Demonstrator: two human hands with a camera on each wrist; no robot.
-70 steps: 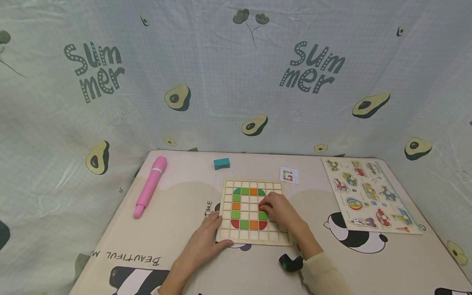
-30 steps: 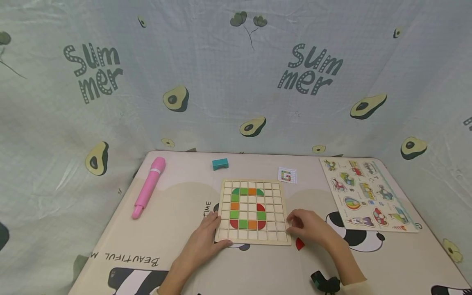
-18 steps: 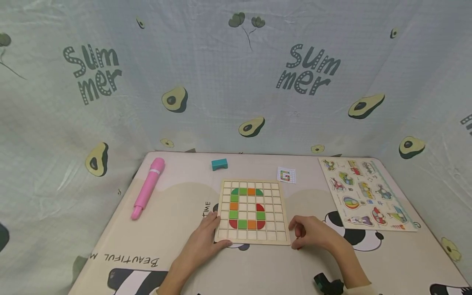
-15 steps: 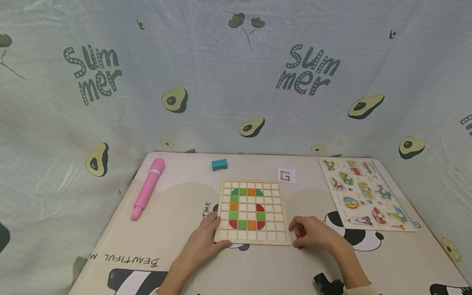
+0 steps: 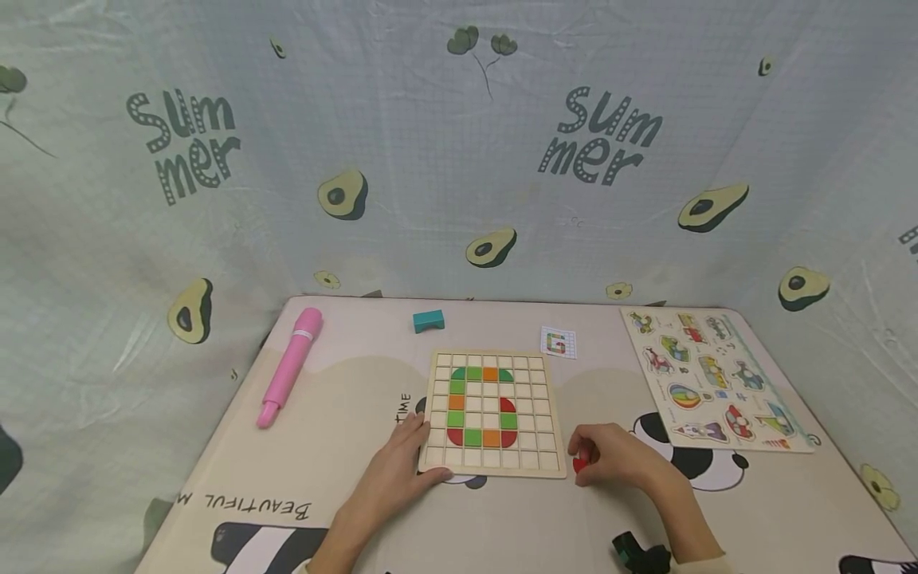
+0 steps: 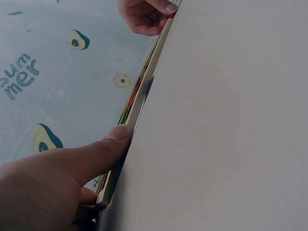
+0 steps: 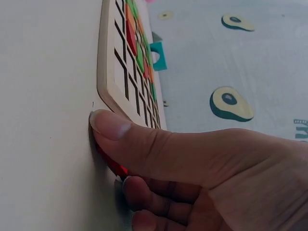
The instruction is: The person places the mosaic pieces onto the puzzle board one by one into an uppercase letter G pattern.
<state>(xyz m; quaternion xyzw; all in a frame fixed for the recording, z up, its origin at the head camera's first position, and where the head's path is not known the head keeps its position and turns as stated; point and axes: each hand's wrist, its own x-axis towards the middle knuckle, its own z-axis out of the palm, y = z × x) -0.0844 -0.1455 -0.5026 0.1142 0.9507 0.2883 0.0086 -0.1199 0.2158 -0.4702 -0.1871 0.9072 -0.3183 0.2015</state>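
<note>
A wooden grid board (image 5: 531, 460) lies in front of me, with green, orange and red tiles set in a G-like shape. My left hand (image 5: 393, 470) holds its near left corner, the thumb along the near edge and the fingers at the left side. Just off the board's near right corner, my right hand (image 5: 615, 458) pinches a red tile (image 5: 579, 464) between thumb and fingers, low at the tabletop. In the right wrist view the thumb covers much of this red tile (image 7: 111, 161).
Behind the board are a small card (image 5: 558, 343) with a G pattern and a teal arched block (image 5: 429, 320). A pink stick-like toy (image 5: 290, 367) lies at left, a picture puzzle board (image 5: 717, 383) at right. A dark device (image 5: 641, 554) sits by my right wrist.
My right hand has left a red tile in the grid and moved right, off the board, to another red tile lying on the table, which it now holds. My left hand has stayed put.
</note>
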